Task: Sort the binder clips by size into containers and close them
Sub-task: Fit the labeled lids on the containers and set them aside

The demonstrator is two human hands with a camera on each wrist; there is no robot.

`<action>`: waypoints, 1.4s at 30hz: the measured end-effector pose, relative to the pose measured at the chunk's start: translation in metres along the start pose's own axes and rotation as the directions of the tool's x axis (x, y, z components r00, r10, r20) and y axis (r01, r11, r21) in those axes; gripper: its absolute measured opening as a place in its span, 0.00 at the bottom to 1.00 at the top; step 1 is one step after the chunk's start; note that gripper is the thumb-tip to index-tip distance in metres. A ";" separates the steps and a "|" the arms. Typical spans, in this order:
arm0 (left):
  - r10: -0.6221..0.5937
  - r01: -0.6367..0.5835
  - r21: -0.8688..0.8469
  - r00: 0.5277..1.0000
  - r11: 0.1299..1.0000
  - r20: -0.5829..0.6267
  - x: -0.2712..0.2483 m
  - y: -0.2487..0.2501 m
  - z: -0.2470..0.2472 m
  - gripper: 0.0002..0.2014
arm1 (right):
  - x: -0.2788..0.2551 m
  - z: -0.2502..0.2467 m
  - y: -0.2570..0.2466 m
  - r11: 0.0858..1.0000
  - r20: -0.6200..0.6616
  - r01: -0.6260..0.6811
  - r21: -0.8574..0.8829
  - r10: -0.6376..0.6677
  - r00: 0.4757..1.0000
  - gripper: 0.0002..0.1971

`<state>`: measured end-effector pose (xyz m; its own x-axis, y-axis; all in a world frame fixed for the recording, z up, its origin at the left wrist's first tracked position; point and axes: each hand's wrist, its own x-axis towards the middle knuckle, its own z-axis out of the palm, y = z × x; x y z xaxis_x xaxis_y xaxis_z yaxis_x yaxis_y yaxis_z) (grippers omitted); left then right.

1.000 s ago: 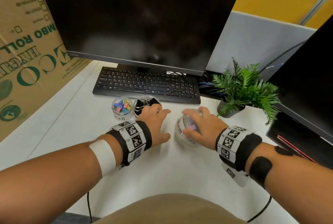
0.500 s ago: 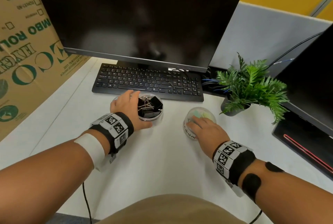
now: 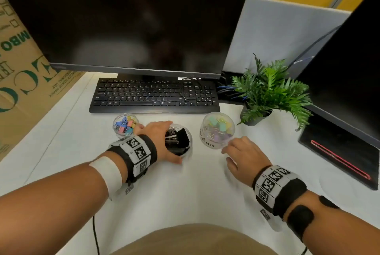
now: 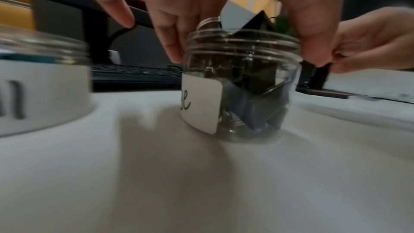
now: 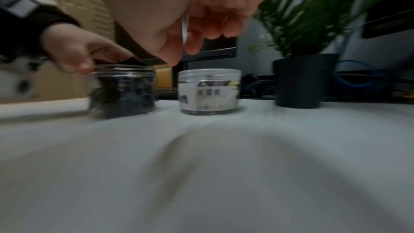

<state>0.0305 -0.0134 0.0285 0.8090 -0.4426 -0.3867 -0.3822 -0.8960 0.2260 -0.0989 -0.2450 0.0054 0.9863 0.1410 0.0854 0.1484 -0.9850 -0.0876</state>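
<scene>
Clearly, the sorting looks done and the closing step is in hand. The left hand (image 3: 162,137) comes from above on the clear round plastic jar of large black binder clips (image 4: 243,84), with its fingers (image 4: 170,42) and thumb curled round the threaded rim; this jar has no lid and stands on the white table (image 3: 185,193), in the middle of the row in front of the black keyboard (image 3: 154,95). One black clip sticks up above the rim. Just to its left stands the clear jar of small multicoloured clips (image 3: 125,125), which also seems open, though the blur makes it hard to be sure. To the right, near the green potted plant (image 3: 269,90), the clear jar of pastel medium clips (image 3: 217,130) has its transparent lid on.

The right hand (image 3: 242,157) is just in front of that jar and apart from it, with the fingers hanging loosely bent. A faint shiny edge shows between thumb and fingers in the right wrist view; I cannot tell if it is a lid.

I judge the next move needs a lid for the black jar: press the high clip down first, then set the lid flat and turn it while the left hand steadies the jar. No free lid is plainly visible.
</scene>
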 end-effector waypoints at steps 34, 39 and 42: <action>0.289 -0.284 -0.053 0.947 0.957 0.139 -0.050 0.109 0.062 0.59 | -0.124 -0.041 0.105 0.618 0.008 -0.761 0.198 0.775 0.632 0.05; 0.289 -0.259 -0.159 0.934 0.953 0.209 -0.051 0.098 0.056 0.56 | -0.091 -0.070 0.052 0.645 -0.042 -0.371 0.668 0.530 0.847 0.09; 0.282 -0.240 -0.212 0.938 0.948 0.200 -0.049 0.093 0.053 0.43 | -0.076 -0.065 0.040 0.555 0.048 -0.344 0.758 0.479 0.877 0.12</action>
<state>-0.0683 -0.0773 0.0208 0.5623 -0.6750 -0.4778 -0.4615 -0.7355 0.4961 -0.1728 -0.3011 0.0597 0.9392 -0.3430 -0.0146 -0.2027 -0.5199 -0.8298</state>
